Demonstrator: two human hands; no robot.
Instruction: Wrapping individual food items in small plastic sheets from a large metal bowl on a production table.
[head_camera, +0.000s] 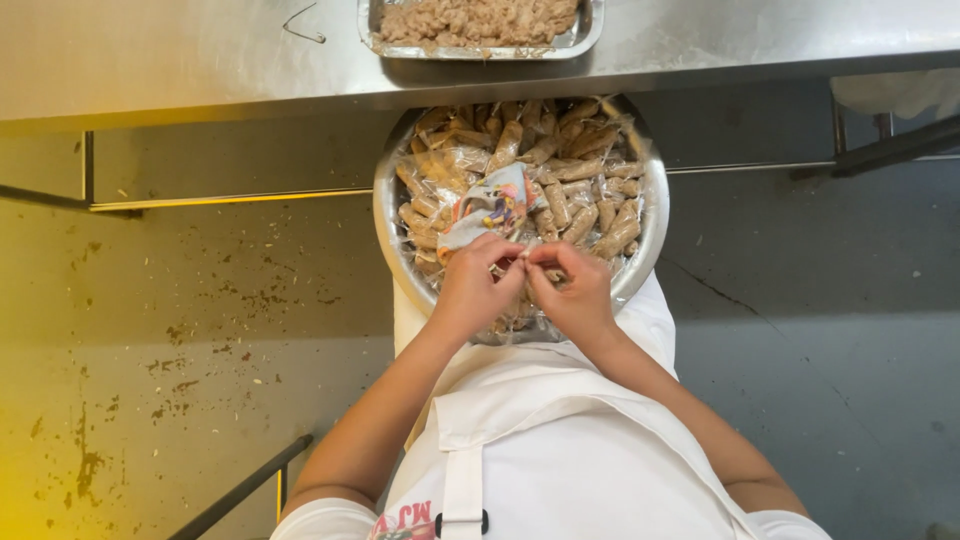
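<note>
Over steel bowl (386, 215), hands (524, 285) pinch wrapper.

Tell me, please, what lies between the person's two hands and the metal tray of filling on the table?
In the head view, the round metal bowl of wrapped rolls lies between the hands and the tray, with a colourful cloth on top.

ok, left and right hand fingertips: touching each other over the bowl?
Touching. The head view shows the left hand and right hand meeting fingertip to fingertip, no gap visible, pinching something small over the metal bowl of wrapped rolls.
</note>
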